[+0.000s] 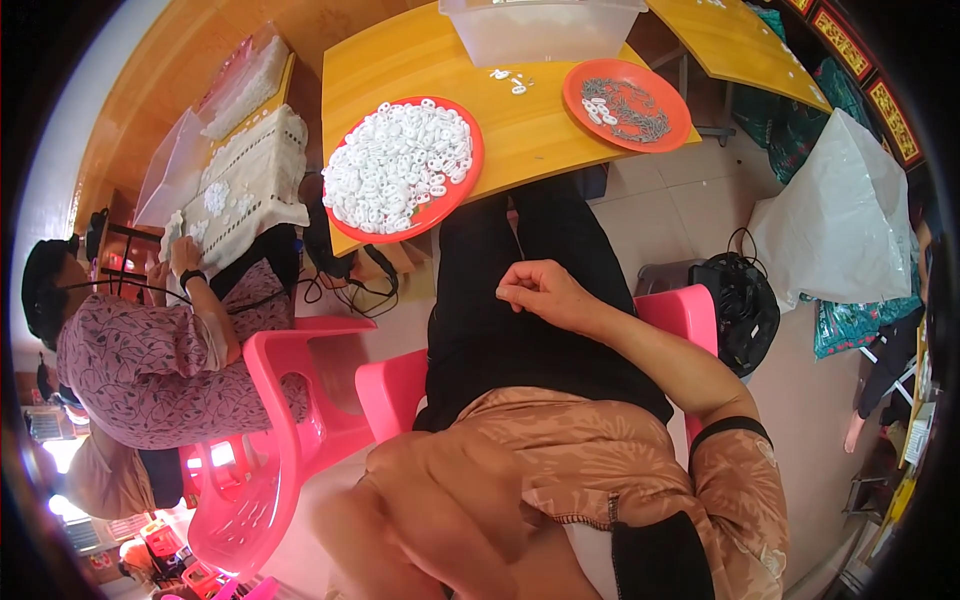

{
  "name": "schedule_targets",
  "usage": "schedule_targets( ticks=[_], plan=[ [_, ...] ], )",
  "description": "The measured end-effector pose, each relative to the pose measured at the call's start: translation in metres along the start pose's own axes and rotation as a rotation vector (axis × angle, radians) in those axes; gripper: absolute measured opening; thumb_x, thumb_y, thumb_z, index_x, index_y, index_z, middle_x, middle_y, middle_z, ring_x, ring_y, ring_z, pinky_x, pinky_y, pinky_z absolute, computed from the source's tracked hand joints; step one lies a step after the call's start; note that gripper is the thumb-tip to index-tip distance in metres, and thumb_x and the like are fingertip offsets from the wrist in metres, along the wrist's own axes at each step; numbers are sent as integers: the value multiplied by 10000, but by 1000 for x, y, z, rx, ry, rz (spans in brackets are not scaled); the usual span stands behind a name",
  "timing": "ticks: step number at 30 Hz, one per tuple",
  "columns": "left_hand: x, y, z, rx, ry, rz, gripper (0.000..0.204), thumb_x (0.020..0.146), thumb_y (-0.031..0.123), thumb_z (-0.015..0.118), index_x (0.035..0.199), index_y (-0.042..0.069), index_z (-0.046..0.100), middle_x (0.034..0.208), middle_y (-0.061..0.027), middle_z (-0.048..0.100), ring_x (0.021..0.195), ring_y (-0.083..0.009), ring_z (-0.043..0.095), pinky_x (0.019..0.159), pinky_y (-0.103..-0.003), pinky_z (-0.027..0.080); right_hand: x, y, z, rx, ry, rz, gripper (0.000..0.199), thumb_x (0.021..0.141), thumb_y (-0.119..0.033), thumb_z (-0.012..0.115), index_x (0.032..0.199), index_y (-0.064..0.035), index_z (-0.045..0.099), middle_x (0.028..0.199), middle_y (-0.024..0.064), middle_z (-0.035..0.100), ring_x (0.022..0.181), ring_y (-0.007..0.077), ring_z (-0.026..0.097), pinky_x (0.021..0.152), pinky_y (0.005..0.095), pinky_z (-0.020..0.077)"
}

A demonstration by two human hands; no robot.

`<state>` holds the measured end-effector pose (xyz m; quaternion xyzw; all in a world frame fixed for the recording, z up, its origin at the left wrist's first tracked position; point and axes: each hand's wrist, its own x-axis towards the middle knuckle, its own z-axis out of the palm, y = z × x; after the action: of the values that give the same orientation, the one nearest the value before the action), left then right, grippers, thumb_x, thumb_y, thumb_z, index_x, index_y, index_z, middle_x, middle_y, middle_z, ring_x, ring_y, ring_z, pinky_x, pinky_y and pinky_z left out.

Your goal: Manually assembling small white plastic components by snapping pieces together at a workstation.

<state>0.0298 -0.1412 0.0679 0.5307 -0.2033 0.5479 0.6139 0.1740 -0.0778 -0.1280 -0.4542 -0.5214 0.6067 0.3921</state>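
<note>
the right hand (540, 292) is resting on the black trousers (520, 330) at the lap, fingers curled in and fingertips pinched together; whether anything small is sitting between them, i cannot tell. the left hand is not showing as a hand; only a bent arm is filling the lower middle, so its grip cannot be told.

nearest ahead, a round red plate (455, 195) is lying flat on the yellow table (520, 130), close to its near edge, heaped with small white plastic rings (398, 165) lying every which way, no common direction. a second red plate (627, 105) is sitting further right on the same table, holding grey metal bits and a few white rings. a clear plastic tub (540, 30) is standing at the far edge.

a big white plastic bag (845, 225) is slumping on the floor at the right. at the left, another person's hand (185, 255) is working at a white crate (250, 185).
</note>
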Motion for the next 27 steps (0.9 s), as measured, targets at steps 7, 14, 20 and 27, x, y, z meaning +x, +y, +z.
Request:
schedule_targets(
  ticks=[7,14,20,27],
  plan=[
    [5,-2,30,102,197,30,520,827,276,672,1288,261,433,915,37,690,923,-157,528,749,-302,300,-1,7,-1,-7,-8,-26,173,859,-177,611,815,-9,610,658,6,579,598,45,520,536,206,404],
    [7,8,20,40,52,-114,665,851,386,617,1410,298,267,995,56,685,1080,-207,489,827,-326,282,-3,12,-9,-22,23,-13,179,857,-188,610,813,-14,612,647,0,577,587,43,512,526,201,393],
    [7,0,-74,841,700,98,101,807,2,577,781,-11,480,650,-29,428,553,-91,397,510,-219,312,1,10,-3,-16,-1,-25,174,849,-187,616,810,-17,613,641,4,580,577,50,511,522,205,394],
    [-11,-35,-229,1805,292,-732,22,764,97,666,775,77,668,594,-50,532,507,-143,468,526,-279,389,2,14,-3,-7,2,-65,179,849,-186,616,813,-11,613,640,10,580,584,56,522,535,221,414]
  ],
)
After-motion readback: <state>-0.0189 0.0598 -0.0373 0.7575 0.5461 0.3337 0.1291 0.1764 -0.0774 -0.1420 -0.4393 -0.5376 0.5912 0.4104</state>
